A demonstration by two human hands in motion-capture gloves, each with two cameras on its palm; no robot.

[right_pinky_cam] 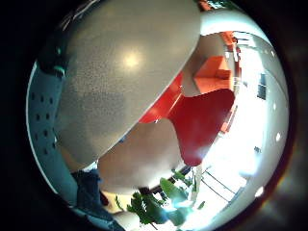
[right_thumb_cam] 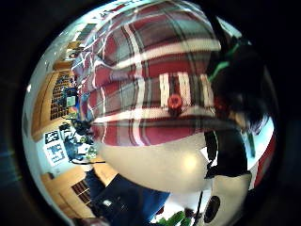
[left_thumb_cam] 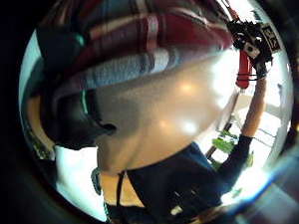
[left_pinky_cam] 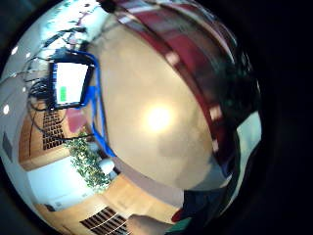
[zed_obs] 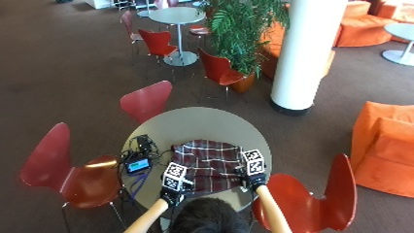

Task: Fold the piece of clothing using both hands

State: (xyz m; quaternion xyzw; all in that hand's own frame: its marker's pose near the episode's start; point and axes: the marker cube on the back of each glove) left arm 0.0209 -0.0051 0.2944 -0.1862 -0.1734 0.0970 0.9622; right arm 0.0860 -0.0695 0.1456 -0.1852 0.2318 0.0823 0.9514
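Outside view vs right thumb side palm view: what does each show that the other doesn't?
Outside view only: both hands, left hand and right hand, at the near edge of the plaid garment, plus the small screen device beside it and the red chairs around the table. Right thumb side palm view only: a red button on the garment. Both: the plaid garment on the round table.

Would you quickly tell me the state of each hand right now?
Left hand: at the near edge of the red plaid cloth garment; grip cannot be told.
Right hand: likewise, cannot be told.
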